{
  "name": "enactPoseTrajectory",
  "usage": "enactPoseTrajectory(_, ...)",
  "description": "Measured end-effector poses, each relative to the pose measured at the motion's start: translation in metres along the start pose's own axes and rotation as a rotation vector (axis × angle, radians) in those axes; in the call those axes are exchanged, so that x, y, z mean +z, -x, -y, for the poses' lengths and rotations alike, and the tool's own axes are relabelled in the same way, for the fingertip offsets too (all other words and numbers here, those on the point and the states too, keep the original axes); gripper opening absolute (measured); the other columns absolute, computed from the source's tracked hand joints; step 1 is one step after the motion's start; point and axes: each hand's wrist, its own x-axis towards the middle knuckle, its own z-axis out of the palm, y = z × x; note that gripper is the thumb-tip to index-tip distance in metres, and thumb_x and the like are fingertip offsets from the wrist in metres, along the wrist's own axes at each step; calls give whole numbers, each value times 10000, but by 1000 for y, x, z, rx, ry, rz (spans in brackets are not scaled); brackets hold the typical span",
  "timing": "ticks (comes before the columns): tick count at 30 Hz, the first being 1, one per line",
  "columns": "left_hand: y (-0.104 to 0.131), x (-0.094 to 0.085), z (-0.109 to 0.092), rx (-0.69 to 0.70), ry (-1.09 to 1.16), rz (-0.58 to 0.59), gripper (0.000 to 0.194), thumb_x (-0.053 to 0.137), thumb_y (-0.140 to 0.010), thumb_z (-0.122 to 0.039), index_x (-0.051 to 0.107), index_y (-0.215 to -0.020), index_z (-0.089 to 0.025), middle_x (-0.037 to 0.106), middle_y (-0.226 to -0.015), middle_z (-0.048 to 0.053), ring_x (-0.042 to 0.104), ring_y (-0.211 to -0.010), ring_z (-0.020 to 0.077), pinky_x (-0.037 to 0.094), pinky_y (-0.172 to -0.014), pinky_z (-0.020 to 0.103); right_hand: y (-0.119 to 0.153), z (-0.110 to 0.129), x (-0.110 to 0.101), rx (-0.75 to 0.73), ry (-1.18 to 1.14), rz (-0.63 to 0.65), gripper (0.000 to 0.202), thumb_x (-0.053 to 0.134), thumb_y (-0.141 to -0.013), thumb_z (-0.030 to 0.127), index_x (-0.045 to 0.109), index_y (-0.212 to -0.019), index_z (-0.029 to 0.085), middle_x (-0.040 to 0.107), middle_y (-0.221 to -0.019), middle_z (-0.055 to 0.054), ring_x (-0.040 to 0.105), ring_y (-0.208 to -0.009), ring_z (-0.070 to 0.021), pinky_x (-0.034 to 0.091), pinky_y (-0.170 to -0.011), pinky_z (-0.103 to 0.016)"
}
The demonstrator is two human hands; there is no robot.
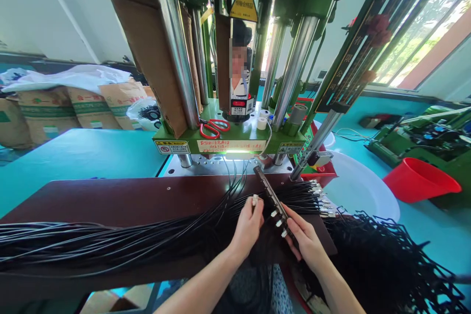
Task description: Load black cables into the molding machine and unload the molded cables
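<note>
My left hand [247, 228] is closed in a pinch, with a small whitish connector [255, 199] between thumb and fingertips. Just right of it, my right hand [304, 241] grips a long dark metal bar [271, 193] near its lower end. The bar slants up and away toward the press. Several silvery connectors [278, 223] stick out along its left edge by my right fingers. Beneath both hands run black cables [154, 230], bundled across the dark brown bench [91, 196]. More cable ends with metal tips [319, 198] lie behind my right hand.
A green press [235, 132] with steel columns stands ahead, red-handled scissors [213, 128] on its ledge. Tangled black strips [390, 260] pile at the right. Beyond are a white round tub [362, 181] and a red bucket [419, 179]. Brown sacks [84, 108] stand at left.
</note>
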Motion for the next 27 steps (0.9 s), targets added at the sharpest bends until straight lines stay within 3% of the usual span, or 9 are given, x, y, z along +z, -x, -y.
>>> enactPoseTrajectory(4, 2, -2, -10, -113, 97, 30, 247, 460, -756, -454, 343, -763, -236, 287, -434, -133, 157, -295, 26, 90, -289, 155, 0, 3, -1, 11, -13, 25, 541, 445, -847, 448, 379, -1308, 173, 434, -485, 67, 300, -313, -35, 245, -259, -132)
enactPoseTrajectory(7, 1, -1, -12, -133, 79, 94, 270, 571, -676, -398, 381, -721, -211, 294, -399, -135, 179, -291, 11, 98, -291, 146, 0, 4, -2, 28, 5, 72, 545, 460, -836, 463, 400, -1299, 180, 439, -494, 62, 307, -322, -37, 250, -259, -133)
enactPoseTrajectory(12, -1, -3, -10, -161, 92, 94, 352, 663, -571, -418, 402, -642, -192, 292, -344, -135, 196, -276, 7, 105, -285, 155, -2, 2, -5, 40, 6, 94, 547, 457, -837, 460, 395, -1302, 180, 448, -509, 55, 309, -330, -41, 253, -254, -135)
enactPoseTrajectory(27, -3, -12, -8, -218, 175, 132, 400, 703, -543, -425, 383, -630, -202, 264, -315, -149, 160, -266, 3, 97, -280, 154, -1, 0, -7, 75, -19, 95, 620, 496, -796, 501, 386, -1312, 175, 438, -462, 63, 296, -303, -38, 248, -250, -139)
